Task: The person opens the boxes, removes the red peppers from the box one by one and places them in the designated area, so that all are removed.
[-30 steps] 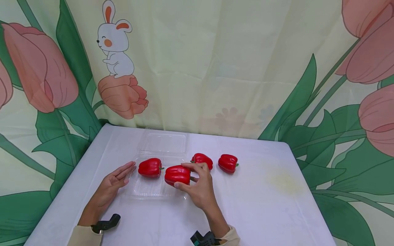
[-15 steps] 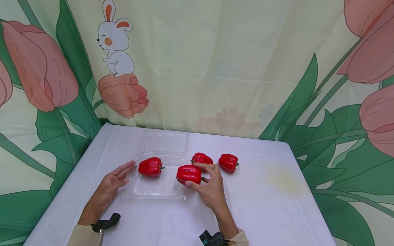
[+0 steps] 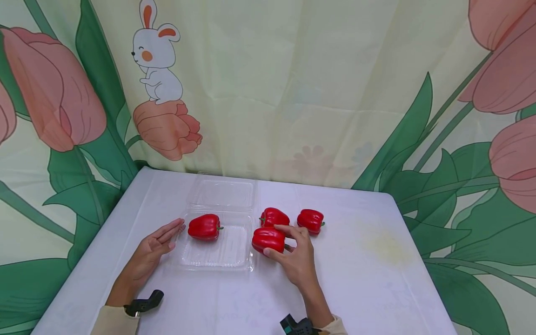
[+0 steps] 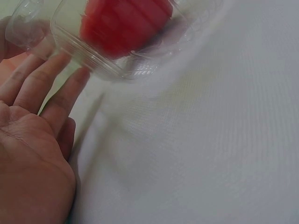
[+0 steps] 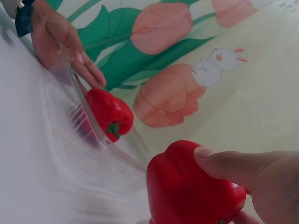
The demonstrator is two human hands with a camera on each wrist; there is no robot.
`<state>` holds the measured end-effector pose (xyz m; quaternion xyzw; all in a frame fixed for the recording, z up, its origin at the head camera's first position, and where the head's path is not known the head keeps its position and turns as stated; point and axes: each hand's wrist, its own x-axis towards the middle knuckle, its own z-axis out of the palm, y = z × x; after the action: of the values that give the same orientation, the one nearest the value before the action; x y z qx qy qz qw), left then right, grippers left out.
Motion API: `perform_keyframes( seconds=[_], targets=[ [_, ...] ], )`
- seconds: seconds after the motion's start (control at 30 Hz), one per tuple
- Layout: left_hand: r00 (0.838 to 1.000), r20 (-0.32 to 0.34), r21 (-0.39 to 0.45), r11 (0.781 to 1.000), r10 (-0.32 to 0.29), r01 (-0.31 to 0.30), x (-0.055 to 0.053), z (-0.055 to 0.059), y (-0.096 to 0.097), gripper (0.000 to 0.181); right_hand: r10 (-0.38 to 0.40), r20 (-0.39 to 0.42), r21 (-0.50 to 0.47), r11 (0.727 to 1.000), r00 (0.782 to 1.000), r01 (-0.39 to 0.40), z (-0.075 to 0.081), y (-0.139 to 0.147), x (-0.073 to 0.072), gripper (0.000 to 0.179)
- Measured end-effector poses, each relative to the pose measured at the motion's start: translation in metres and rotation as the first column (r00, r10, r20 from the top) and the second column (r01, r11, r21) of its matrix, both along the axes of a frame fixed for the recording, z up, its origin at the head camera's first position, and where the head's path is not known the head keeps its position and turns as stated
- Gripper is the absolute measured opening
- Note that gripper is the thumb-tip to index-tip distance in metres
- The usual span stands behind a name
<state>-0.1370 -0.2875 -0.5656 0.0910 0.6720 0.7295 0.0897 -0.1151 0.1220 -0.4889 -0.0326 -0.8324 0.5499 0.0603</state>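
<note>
My right hand (image 3: 298, 258) grips a red bell pepper (image 3: 268, 239) between thumb and fingers, just right of a clear plastic clamshell box (image 3: 234, 267). In the right wrist view the thumb presses on the held pepper (image 5: 187, 186). A second red pepper (image 3: 204, 227) with a green stem lies inside the box's base, toward its left side. At the box's left wall is my left hand (image 3: 152, 249), its fingers straight. The left wrist view has those fingertips (image 4: 83, 73) right at the clear wall, with the pepper (image 4: 124, 25) behind it.
Two more red peppers lie on the white table (image 3: 360, 279): one pepper (image 3: 274, 217) just behind the held one, another pepper (image 3: 310, 221) farther right. The box's lid (image 3: 224, 193) lies folded back toward the printed curtain (image 3: 268, 93) at the table's rear edge.
My right hand has moved to the right with its pepper, from over the box's base to beyond its right edge. The left hand and the pepper in the box have stayed put.
</note>
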Motion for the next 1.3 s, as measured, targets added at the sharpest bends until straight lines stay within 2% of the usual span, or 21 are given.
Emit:
perform_keyframes(
  seconds=[0.33, 0.73, 1.3],
  targets=[
    [1.000, 0.003, 0.006, 1.000, -0.002, 0.002, -0.001, -0.001, 0.000, 0.064, -0.018, 0.013, 0.036, 0.999, 1.000, 0.018, -0.009, 0.005, 0.001, 0.070],
    [0.999, 0.039, -0.039, 0.999, 0.023, -0.022, 0.000, 0.002, 0.001, 0.065, -0.030, 0.062, 0.062, 0.998, 0.998, 0.026, -0.021, 0.011, 0.002, 0.066],
    [0.999, 0.031, -0.025, 1.000, 0.017, -0.016, 0.000, 0.002, 0.001, 0.064, -0.042, 0.080, 0.082, 0.996, 0.996, 0.036, -0.032, 0.011, 0.003, 0.065]
  ],
)
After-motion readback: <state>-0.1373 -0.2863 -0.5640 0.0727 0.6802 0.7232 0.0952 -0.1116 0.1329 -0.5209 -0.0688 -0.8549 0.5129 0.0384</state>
